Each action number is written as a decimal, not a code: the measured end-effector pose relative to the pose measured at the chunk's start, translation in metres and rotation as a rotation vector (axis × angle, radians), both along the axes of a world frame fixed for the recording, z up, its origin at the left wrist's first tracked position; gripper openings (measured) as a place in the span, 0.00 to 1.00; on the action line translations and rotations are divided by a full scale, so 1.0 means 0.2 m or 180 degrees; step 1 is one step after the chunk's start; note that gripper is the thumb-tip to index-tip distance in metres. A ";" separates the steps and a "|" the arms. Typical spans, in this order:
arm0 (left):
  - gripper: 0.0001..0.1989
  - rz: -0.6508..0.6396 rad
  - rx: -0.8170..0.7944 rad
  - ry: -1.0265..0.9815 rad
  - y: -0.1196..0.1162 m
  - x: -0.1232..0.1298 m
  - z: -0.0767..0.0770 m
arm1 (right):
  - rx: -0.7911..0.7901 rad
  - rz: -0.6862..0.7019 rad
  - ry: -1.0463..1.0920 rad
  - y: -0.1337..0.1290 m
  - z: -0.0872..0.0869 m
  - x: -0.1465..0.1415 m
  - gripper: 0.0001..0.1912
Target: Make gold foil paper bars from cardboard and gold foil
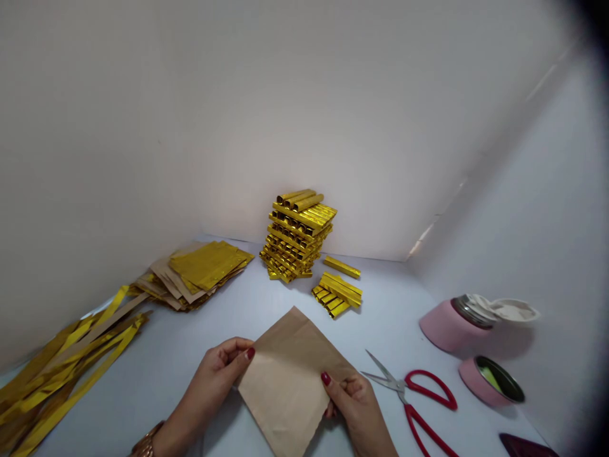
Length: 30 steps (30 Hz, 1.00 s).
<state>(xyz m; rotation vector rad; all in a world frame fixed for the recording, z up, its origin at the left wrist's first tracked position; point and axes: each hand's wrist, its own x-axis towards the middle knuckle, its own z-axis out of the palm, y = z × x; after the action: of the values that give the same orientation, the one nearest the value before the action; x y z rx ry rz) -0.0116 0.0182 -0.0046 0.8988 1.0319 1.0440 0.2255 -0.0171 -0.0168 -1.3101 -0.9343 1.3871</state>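
A square of brown paper [290, 381] is held up over the table between both hands, one corner pointing toward the wall. My left hand [228, 365] pinches its left edge, thumb on top. On the right side, my right hand [347, 397] grips the sheet with the thumb on its face and the other fingers beneath. Open red-handled scissors [402, 384] lie just right of my right hand. Beyond the paper, several gold tubes [337, 295] lie in a small pile, with a tall crisscross stack of gold tubes [297, 235] behind them.
A pile of gold and brown sheets [209, 266] lies at the back left, with gold strips [71, 362] in front. To the right are a pink flask [447, 327], a pink cup [483, 384] and a dark object's edge [526, 446]. White walls [304, 114] rise behind.
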 end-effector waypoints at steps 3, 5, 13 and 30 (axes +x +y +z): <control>0.19 0.0285 -0.0018 0.0022 0.00 0.00 0.02 | -0.0004 0.0230 -0.0028 0.00 0.00 0.00 0.22; 0.20 0.0461 -0.0018 0.0004 0.00 0.00 0.03 | -0.0011 0.0442 -0.0022 0.00 0.00 -0.01 0.23; 0.25 0.0811 0.0177 0.0109 0.01 -0.01 0.02 | 0.0171 0.1311 -0.0276 -0.02 0.03 -0.01 0.17; 0.16 -0.0435 0.3188 0.2313 -0.12 0.01 0.04 | -0.0143 0.0317 0.0603 -0.01 0.08 -0.05 0.17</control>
<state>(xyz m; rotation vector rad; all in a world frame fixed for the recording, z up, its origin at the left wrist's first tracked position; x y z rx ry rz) -0.0106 -0.0053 0.0031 2.2503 0.9692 1.1358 0.2163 -0.0196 0.0000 -1.1550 -0.8534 1.5871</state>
